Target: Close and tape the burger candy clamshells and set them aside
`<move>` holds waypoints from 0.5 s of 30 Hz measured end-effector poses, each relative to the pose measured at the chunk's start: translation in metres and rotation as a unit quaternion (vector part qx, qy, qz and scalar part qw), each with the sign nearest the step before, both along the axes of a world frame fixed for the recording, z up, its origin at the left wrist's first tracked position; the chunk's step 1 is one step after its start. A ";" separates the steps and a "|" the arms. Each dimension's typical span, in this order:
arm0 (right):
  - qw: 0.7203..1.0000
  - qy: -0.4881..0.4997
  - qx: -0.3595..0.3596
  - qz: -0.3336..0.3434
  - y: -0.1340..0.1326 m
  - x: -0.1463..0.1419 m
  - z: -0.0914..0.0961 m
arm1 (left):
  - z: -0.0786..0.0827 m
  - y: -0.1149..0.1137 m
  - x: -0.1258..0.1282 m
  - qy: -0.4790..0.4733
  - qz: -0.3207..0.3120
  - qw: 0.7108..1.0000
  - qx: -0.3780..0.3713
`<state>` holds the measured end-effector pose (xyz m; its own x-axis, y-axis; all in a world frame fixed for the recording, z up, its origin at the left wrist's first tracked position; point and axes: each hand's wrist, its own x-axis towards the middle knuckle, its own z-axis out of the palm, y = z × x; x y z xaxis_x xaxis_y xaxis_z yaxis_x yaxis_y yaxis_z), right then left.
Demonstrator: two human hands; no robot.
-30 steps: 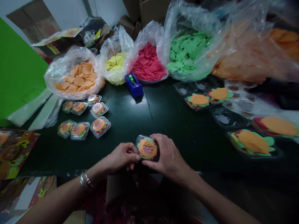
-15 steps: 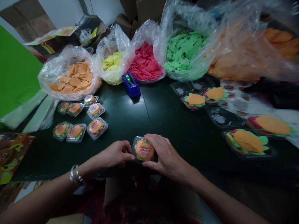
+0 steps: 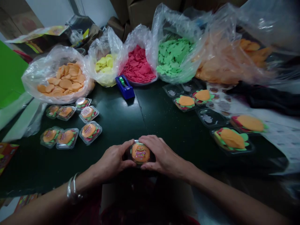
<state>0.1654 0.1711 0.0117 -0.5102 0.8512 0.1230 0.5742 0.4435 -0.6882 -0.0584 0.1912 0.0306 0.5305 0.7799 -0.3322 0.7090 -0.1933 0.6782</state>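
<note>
At the table's near edge a clear plastic box with a toy burger inside (image 3: 140,153) sits between my hands, a printed label on top. My left hand (image 3: 114,159) grips its left side, thumb in front and fingers behind. From the right, my right hand (image 3: 160,154) holds the same box, fingers over the far rim and thumb at the near corner. To the left stand several closed burger boxes (image 3: 90,131) with labels. On the right, open boxes hold stacked burgers (image 3: 232,139) without visible labels.
A blue tape dispenser (image 3: 125,88) stands mid-table. Behind it, plastic bags hold orange discs (image 3: 65,82), yellow pieces (image 3: 104,63), red pieces (image 3: 140,65), green pieces (image 3: 174,54) and more orange pieces (image 3: 217,67). Label sheets (image 3: 276,137) lie at the right under a dark cloth (image 3: 260,98).
My left hand has moved from the box's near left corner to gripping its whole left side. The box now sits straighter between both hands. The camera view has shifted slightly right.
</note>
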 end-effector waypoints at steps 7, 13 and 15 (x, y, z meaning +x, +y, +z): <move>1.000 -0.007 -0.004 -0.006 -0.003 -0.003 -0.006 | 0.006 0.000 0.000 -0.011 -0.008 1.000 0.017; 0.999 -0.021 -0.011 -0.028 -0.005 -0.009 -0.007 | 0.015 0.020 -0.007 -0.111 0.063 0.973 -0.190; 0.999 -0.023 -0.015 -0.026 -0.005 -0.009 -0.006 | 0.012 0.030 -0.002 -0.136 0.144 0.954 -0.224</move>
